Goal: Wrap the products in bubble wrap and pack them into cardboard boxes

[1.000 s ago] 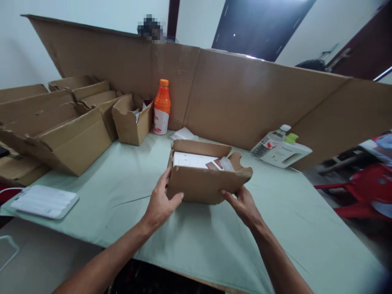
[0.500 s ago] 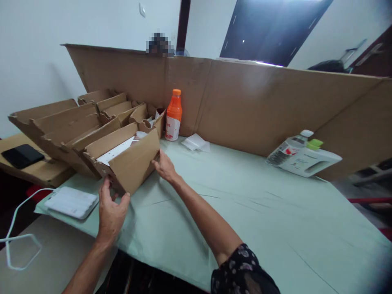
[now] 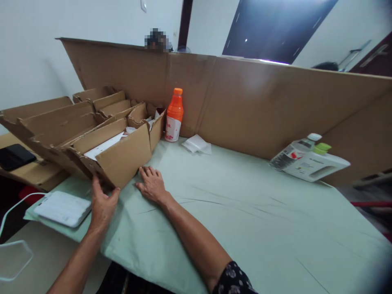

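Note:
A long narrow cardboard box (image 3: pixel 128 153) with white papers (image 3: pixel 105 146) inside stands at the front of a group of similar boxes. My left hand (image 3: pixel 103 204) grips its near bottom corner, thumb on the front face and fingers at the end side, partly hidden. On the pale green tablecloth (image 3: pixel 245 220) my right hand (image 3: pixel 152 185) lies flat, its fingers spread. Those fingertips are close to the box's lower front edge; whether they touch it I cannot tell.
Behind the box are more open cardboard boxes (image 3: pixel 58 120). An orange bottle (image 3: pixel 174 116) and a folded white sheet (image 3: pixel 197 144) sit near the cardboard wall (image 3: pixel 245 102). A clear bottle (image 3: pixel 290 155) and white jug (image 3: pixel 321 165) stand right. A white device (image 3: pixel 63 208) with a cable lies left.
The box has shifted back and left against the other boxes, with my left hand on its corner. My right hand has left the box's far end and come down onto the tablecloth.

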`<state>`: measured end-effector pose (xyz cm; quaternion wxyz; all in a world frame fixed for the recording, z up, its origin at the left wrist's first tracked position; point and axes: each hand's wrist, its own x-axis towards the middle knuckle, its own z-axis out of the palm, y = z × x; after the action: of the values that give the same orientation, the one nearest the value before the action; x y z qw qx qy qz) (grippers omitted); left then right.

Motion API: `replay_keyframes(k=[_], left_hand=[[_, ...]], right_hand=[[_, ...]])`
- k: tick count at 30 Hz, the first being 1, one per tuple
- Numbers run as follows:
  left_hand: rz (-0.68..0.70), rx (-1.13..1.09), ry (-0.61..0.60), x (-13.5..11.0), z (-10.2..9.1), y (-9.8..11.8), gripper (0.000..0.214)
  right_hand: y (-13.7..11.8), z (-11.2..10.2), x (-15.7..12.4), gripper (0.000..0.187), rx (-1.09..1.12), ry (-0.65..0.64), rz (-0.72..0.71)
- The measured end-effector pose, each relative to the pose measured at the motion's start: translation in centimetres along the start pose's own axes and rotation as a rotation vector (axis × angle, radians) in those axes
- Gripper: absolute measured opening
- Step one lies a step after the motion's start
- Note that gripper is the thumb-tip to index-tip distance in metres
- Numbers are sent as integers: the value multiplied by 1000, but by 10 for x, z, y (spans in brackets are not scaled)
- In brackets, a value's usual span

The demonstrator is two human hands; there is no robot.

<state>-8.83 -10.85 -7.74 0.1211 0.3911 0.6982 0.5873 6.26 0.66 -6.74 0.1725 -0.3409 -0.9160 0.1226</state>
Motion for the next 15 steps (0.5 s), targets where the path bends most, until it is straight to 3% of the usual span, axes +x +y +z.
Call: replay_keyframes(k=[4,7,9,12,15], left_hand=[[-149,-31,-16,-36,0,2,84],[-107,110,-113,-68,0,12,70],[-33,177,-188,-75,3,23,57],[147,216,-262,-57,23,42,40],[302,237,-312,-20,62,55,34]], right_hand=[[-1,3,-5,63,-55,1,-25],[1,2,-19,60,-72,-7,-59],[2,0,-35,60,-66,-5,-113],[2,-10,-70,61,-52,-44,-210],[-4,-26,-106,66,-28,-126,-280]])
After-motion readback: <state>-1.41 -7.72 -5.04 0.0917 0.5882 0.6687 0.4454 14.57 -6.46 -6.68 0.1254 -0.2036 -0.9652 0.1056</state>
